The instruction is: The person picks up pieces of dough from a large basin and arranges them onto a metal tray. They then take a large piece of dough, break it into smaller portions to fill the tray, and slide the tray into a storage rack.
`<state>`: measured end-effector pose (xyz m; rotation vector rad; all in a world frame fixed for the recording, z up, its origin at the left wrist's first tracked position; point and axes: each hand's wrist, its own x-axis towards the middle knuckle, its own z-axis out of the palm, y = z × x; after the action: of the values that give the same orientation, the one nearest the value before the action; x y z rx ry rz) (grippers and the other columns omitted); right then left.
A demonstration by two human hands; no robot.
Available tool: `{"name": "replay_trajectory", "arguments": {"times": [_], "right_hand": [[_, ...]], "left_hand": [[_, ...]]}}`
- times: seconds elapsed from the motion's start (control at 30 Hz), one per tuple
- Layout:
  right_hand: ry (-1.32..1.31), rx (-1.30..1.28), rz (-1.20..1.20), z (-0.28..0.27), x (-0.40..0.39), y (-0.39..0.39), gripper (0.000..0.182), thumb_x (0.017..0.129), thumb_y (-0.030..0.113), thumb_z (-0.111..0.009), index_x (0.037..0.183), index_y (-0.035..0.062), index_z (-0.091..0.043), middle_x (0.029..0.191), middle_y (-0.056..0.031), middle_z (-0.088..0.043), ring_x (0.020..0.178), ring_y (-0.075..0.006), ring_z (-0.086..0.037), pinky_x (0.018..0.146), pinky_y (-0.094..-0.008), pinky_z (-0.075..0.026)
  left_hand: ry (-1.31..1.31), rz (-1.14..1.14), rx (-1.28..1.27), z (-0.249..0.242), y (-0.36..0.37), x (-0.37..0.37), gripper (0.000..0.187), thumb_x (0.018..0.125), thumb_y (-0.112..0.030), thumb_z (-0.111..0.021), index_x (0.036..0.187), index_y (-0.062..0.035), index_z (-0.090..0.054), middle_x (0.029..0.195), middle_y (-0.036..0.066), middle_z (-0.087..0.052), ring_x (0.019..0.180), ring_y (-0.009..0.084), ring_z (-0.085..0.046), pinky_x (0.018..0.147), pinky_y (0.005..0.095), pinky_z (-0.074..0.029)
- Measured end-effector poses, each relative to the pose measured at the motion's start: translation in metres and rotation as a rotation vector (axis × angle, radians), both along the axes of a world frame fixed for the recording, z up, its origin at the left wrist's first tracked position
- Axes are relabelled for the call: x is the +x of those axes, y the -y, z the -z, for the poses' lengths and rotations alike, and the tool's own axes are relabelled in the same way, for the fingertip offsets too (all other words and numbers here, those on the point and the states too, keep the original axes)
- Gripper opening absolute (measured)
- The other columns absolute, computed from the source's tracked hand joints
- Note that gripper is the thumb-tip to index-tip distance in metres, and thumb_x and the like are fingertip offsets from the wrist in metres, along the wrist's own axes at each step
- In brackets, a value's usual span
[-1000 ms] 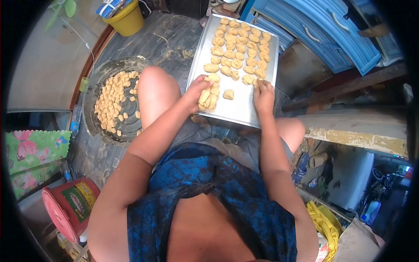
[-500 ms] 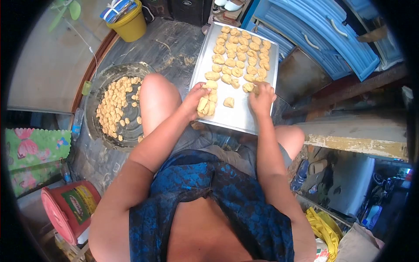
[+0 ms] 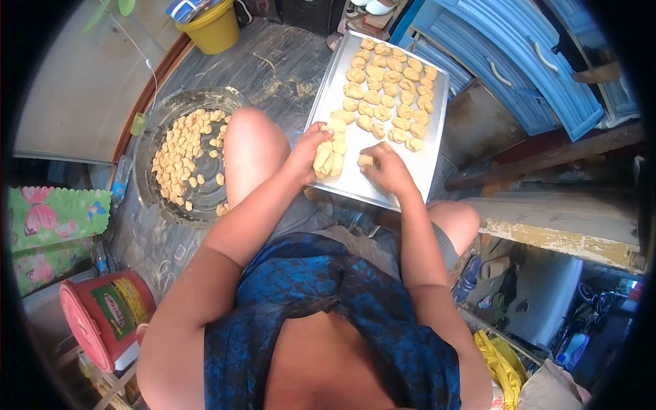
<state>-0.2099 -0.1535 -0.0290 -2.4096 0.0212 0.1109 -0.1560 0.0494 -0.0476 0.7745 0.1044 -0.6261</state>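
A metal baking tray (image 3: 425, 164) rests tilted across my lap with rows of yellowish dough pieces (image 3: 374, 96) on it. My left hand (image 3: 306, 156) grips the tray's left edge, its thumb over the rim beside a tight cluster of dough pieces (image 3: 329, 158). The fingers under the tray are hidden. Over the lower middle of the tray, my right hand (image 3: 391, 171) pinches a single dough piece (image 3: 366, 160) between thumb and fingers.
Left of my knee, a wide round basin (image 3: 152, 198) on the floor holds many small dough pieces. A yellow bucket (image 3: 217, 31) stands beyond it. Blue drawers (image 3: 506, 61) are at upper right, and a red lidded bucket (image 3: 102, 321) is at lower left.
My right hand has moved left and down from a dough piece at the rows' lower right end to the lone piece, now in its fingers. The left hand keeps its place.
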Motion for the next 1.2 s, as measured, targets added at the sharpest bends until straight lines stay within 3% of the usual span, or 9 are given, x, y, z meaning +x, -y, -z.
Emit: {"name": "replay_trajectory", "arguments": {"times": [0.23, 0.37, 0.5, 0.6, 0.83, 0.9, 1.0, 1.17, 1.2], "right_hand": [[0.048, 0.206, 0.194, -0.007, 0.033, -0.048, 0.019, 0.073, 0.013, -0.067, 0.09, 0.0039, -0.063, 0.086, -0.0115, -0.06, 0.085, -0.0282, -0.058, 0.076, -0.0371, -0.046], [0.485, -0.178, -0.07, 0.027, 0.047, -0.052, 0.018, 0.075, 0.013, -0.066, 0.09, 0.003, -0.064, 0.087, -0.0111, -0.059, 0.084, -0.031, -0.057, 0.075, -0.039, -0.046], [0.349, 0.055, 0.009, 0.008, 0.044, -0.047, 0.02, 0.079, 0.012, -0.062, 0.097, 0.0034, -0.065, 0.088, -0.0091, -0.059, 0.084, -0.0244, -0.057, 0.077, -0.0334, -0.046], [0.027, 0.914, 0.081, -0.028, 0.036, -0.052, 0.031, 0.084, 0.012, -0.06, 0.113, 0.0014, -0.058, 0.1, -0.0041, -0.06, 0.087, -0.0115, -0.053, 0.08, -0.0265, -0.043], [-0.101, 1.022, 0.112, -0.035, 0.032, -0.027, 0.032, 0.079, 0.007, -0.064, 0.11, 0.0022, -0.057, 0.099, -0.0071, -0.061, 0.087, -0.0119, -0.055, 0.08, -0.0255, -0.043], [-0.052, 1.013, 0.205, -0.026, 0.03, -0.023, 0.029, 0.078, 0.005, -0.066, 0.106, 0.0022, -0.059, 0.096, -0.0074, -0.061, 0.084, -0.011, -0.055, 0.075, -0.0259, -0.045], [0.352, 0.343, 0.253, -0.005, 0.033, -0.016, 0.028, 0.074, 0.007, -0.069, 0.101, 0.0012, -0.06, 0.084, -0.0063, -0.06, 0.07, -0.0138, -0.056, 0.063, -0.0263, -0.048], [0.385, 0.35, 0.39, 0.03, 0.022, -0.03, 0.021, 0.074, 0.009, -0.069, 0.093, 0.0043, -0.065, 0.081, -0.0082, -0.058, 0.073, -0.0177, -0.056, 0.065, -0.0301, -0.047], [0.44, 0.054, 0.269, 0.032, 0.023, -0.033, 0.019, 0.074, 0.01, -0.067, 0.092, 0.0049, -0.066, 0.082, -0.0084, -0.058, 0.078, -0.0194, -0.056, 0.07, -0.0312, -0.046]], "left_hand": [[-0.014, -0.04, -0.042, -0.007, -0.008, 0.0, 0.027, 0.088, -0.017, -0.053, 0.11, -0.0049, -0.044, 0.1, 0.011, -0.058, 0.09, 0.0215, -0.061, 0.078, 0.0365, -0.053], [0.003, -0.029, -0.038, -0.009, -0.013, -0.003, 0.028, 0.088, -0.018, -0.052, 0.111, -0.0047, -0.044, 0.101, 0.012, -0.058, 0.09, 0.0217, -0.061, 0.079, 0.0365, -0.053], [-0.01, -0.005, -0.058, -0.011, -0.015, -0.001, 0.028, 0.089, -0.018, -0.051, 0.113, -0.0046, -0.044, 0.102, 0.011, -0.058, 0.09, 0.0211, -0.061, 0.078, 0.035, -0.053], [-0.012, 0.085, -0.105, -0.015, -0.013, -0.005, 0.028, 0.09, -0.017, -0.05, 0.114, -0.005, -0.044, 0.102, 0.011, -0.058, 0.09, 0.0206, -0.061, 0.078, 0.0341, -0.053], [0.038, 0.184, -0.104, -0.008, -0.003, -0.011, 0.025, 0.089, -0.015, -0.051, 0.112, -0.0045, -0.046, 0.101, 0.011, -0.058, 0.09, 0.0211, -0.061, 0.078, 0.0351, -0.053], [0.006, 0.143, -0.09, -0.008, -0.004, -0.009, 0.025, 0.089, -0.014, -0.051, 0.112, -0.0043, -0.046, 0.1, 0.011, -0.058, 0.089, 0.0215, -0.061, 0.078, 0.0357, -0.053], [-0.025, 0.06, -0.101, -0.014, -0.005, -0.006, 0.026, 0.088, -0.012, -0.051, 0.112, -0.0054, -0.044, 0.1, 0.012, -0.058, 0.088, 0.0215, -0.062, 0.076, 0.036, -0.054], [-0.081, -0.091, -0.084, -0.02, -0.005, -0.005, 0.03, 0.087, -0.01, -0.053, 0.113, -0.0052, -0.04, 0.1, 0.014, -0.057, 0.087, 0.0227, -0.062, 0.075, 0.0369, -0.055], [-0.082, -0.09, -0.083, -0.019, -0.006, -0.005, 0.03, 0.087, -0.01, -0.053, 0.113, -0.0052, -0.04, 0.1, 0.014, -0.057, 0.087, 0.0227, -0.062, 0.075, 0.0369, -0.055]]}}
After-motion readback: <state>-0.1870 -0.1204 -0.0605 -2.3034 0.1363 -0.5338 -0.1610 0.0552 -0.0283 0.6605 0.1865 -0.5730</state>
